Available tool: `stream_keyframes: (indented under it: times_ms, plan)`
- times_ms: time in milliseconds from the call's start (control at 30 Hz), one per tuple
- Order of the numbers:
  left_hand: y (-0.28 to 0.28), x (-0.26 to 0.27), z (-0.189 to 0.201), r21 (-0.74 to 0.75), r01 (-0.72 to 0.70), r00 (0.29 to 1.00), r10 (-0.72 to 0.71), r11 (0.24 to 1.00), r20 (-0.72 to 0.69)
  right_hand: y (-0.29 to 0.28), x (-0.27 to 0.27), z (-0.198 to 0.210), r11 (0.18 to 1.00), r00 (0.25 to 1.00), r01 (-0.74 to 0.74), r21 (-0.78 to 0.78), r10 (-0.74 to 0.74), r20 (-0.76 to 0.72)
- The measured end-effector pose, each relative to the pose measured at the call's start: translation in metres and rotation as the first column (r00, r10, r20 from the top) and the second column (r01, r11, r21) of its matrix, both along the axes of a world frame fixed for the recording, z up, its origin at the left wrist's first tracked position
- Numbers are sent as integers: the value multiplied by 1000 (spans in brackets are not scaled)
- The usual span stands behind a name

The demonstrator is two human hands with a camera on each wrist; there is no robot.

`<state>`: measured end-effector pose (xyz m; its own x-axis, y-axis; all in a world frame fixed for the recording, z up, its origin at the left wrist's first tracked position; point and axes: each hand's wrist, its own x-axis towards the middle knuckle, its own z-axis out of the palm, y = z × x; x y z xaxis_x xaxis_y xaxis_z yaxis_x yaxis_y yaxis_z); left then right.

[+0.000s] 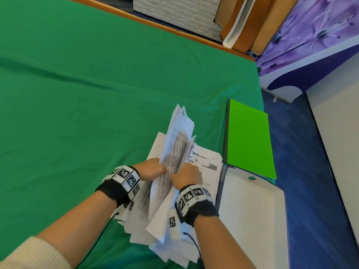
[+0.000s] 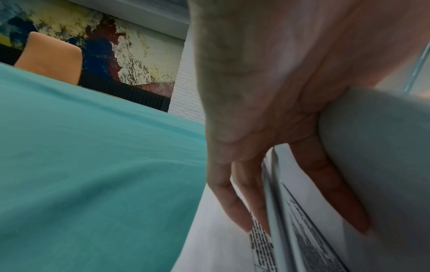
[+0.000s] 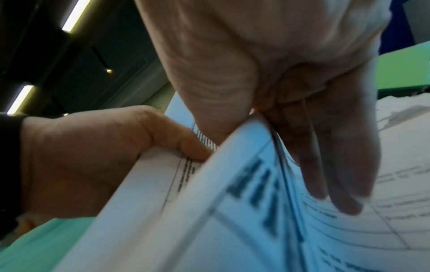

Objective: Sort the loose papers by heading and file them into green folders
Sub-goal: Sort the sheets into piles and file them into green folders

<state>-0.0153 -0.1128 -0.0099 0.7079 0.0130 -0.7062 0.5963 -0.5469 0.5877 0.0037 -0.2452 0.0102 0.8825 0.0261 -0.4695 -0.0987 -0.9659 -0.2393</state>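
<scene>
At the near right edge of the green cloth-covered table (image 1: pixel 77 94), a loose heap of white printed paper sheets (image 1: pixel 171 235) spills toward the person. Both hands work in the middle of it. The left hand (image 1: pixel 150 168) holds a lifted sheaf of printed pages (image 1: pixel 177 144) standing on edge: its fingers (image 2: pixel 237 198) lie straight and close together on one side, with one finger tucked between the pages, and its thumb (image 3: pixel 177 139) presses the facing side. The right hand (image 1: pixel 186 174) pinches the neighbouring pages of the same sheaf, with its thumb (image 3: pixel 209 92) on one side and its straight, close-set fingers (image 3: pixel 335 165) behind. To the right lies an open white binder cover (image 1: pixel 252 210) at the table's right edge. Beyond it a bright green closed folder (image 1: pixel 248 136) lies flat, just beside the papers. Past the far table edge stand a white brick-patterned panel (image 1: pixel 174 12) and brown boards (image 1: pixel 258 22).
</scene>
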Motion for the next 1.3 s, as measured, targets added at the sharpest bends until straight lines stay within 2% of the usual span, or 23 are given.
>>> stream_keyframes:
  times_ms: [167, 400, 500, 633, 767, 800, 867, 967, 1033, 1167, 1233, 1300]
  plan:
    - [-1, -1, 2, 73, 16, 999, -19, 997, 34, -31, -4, 16, 995, 997, 69, 70, -71, 24]
    - [8, -5, 6, 35, 200, 980, -200, 979, -14, -77, -12, 40, 972, 979, 181, 147, -192, 66]
    - [4, -8, 5, 59, 229, 973, -228, 972, -23, -83, -12, 46, 962, 972, 208, 175, -223, 70]
    - [-11, -16, -7, 158, 201, 974, -215, 967, 74, -77, -14, 54, 969, 980, 178, 173, -191, 61]
    - [-21, -26, -26, 185, 81, 975, -117, 979, 190, -55, -14, 49, 979, 989, 127, 157, -137, 53]
    - [-23, -28, -26, 160, 38, 966, -77, 986, 245, -49, -13, 45, 982, 991, 115, 151, -124, 52]
    - [-26, -31, -25, 19, -73, 930, 61, 997, 362, -39, -15, 34, 980, 992, 115, 160, -122, 34]
    - [-24, -34, -16, -156, -155, 899, 205, 975, 387, -29, -19, 15, 964, 985, 171, 203, -173, -9]
    - [-23, -35, -13, -203, -131, 894, 204, 970, 398, -23, -24, 4, 942, 974, 216, 256, -227, 15]
    - [-27, -38, -8, -213, 20, 865, 90, 977, 494, -20, -32, -4, 880, 935, 228, 417, -318, 160]
    - [-32, -40, -4, -266, 12, 856, 128, 964, 501, -24, -33, -5, 889, 925, 166, 427, -290, 246]
    - [-36, -41, -1, -315, -8, 860, 167, 949, 482, -30, -31, -8, 932, 942, 84, 354, -190, 277]
